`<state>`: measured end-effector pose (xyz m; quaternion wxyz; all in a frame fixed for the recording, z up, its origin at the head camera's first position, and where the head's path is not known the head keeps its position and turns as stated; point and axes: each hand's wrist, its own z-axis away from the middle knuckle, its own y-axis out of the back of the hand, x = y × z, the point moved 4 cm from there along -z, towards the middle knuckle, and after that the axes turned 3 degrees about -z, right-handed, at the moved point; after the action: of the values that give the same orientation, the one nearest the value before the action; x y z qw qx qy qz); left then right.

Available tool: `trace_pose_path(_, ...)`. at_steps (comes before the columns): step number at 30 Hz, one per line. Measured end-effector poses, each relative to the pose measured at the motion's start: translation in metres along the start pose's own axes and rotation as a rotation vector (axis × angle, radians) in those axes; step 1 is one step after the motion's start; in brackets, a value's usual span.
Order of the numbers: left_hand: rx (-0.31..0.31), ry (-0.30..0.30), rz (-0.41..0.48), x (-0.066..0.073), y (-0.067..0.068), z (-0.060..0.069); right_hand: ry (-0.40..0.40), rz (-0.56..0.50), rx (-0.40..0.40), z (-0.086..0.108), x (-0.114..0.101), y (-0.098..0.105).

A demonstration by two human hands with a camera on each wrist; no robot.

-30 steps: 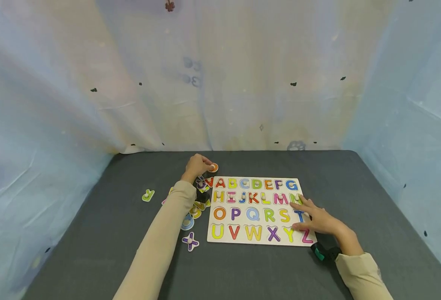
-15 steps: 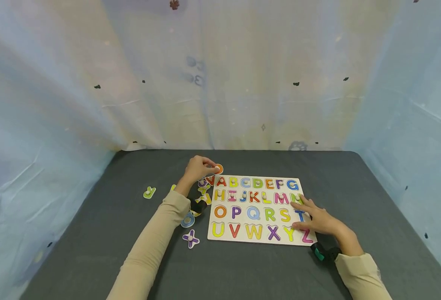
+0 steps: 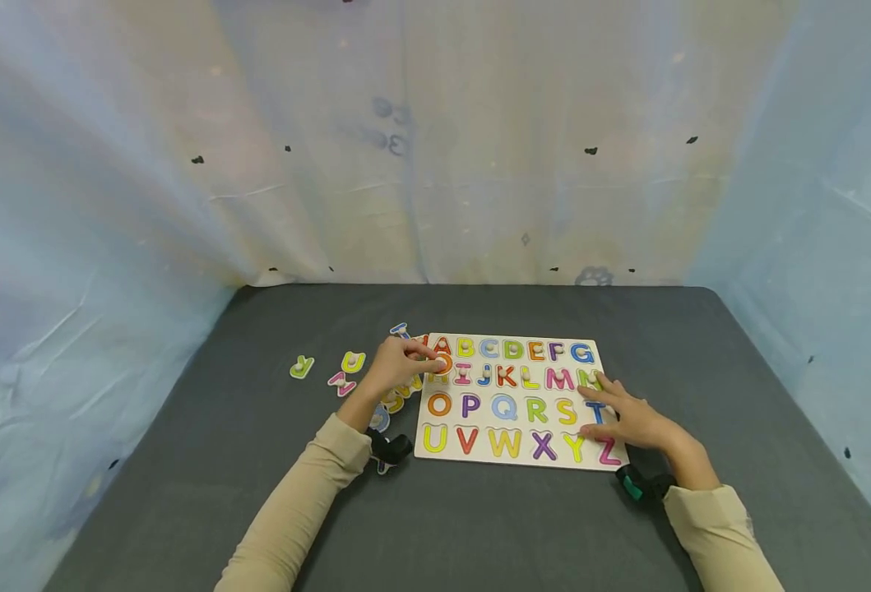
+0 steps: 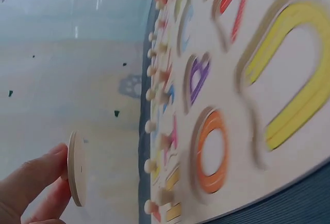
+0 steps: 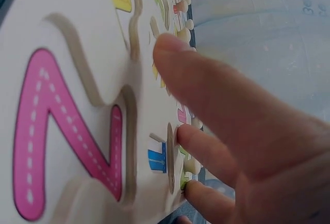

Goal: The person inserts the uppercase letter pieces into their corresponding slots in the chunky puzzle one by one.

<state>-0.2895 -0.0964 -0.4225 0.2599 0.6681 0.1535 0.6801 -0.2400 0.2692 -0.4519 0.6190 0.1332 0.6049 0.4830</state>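
Observation:
My left hand (image 3: pixel 396 368) pinches the orange letter O piece (image 3: pixel 443 364) by its knob, above the left part of the alphabet puzzle board (image 3: pixel 452 423). In the left wrist view that O piece (image 4: pixel 77 170) appears edge-on, apart from the board, while the printed orange O recess (image 4: pixel 212 152) shows bare. The upper rows hold knobbed letter pieces; the O to Z recesses show only printed letters. My right hand (image 3: pixel 635 421) rests on the board's right edge, fingers spread near the N and T. In the right wrist view its fingers (image 5: pixel 206 149) touch the board beside the blue T recess (image 5: pixel 157 159).
Left of the board lie loose letters: a green Y (image 3: pixel 302 367), a yellow U (image 3: pixel 353 362), a pink Z-like piece (image 3: pixel 342 383), a blue T (image 3: pixel 400 330) and a blue round piece (image 3: pixel 379 418). Others are partly hidden by my left hand. Grey cloth (image 3: pixel 516 526) covers the table.
My left hand has carried the orange O from beyond the board's upper left corner toward me and right, over the board. My right hand stays in place.

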Motion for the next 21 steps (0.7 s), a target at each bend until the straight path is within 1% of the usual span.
trace_pose_path(3,-0.009,0.019,0.016,-0.005,-0.005,0.008,-0.004,-0.003,-0.007,-0.001,0.000,-0.001)
trace_pose_path(9,0.018,0.037,0.018,-0.010,-0.009,0.019,-0.011,-0.001,-0.007,-0.001,0.001,-0.002)
trace_pose_path(11,0.023,0.041,0.005,-0.011,-0.010,0.021,-0.015,0.002,-0.011,0.000,0.001,-0.002)
trace_pose_path(17,0.003,0.044,-0.061,-0.011,-0.017,0.026,-0.013,0.013,-0.016,0.001,-0.001,0.000)
trace_pose_path(21,-0.010,0.082,-0.089,-0.014,-0.020,0.028,-0.007,0.018,-0.021,0.000,-0.002,0.001)
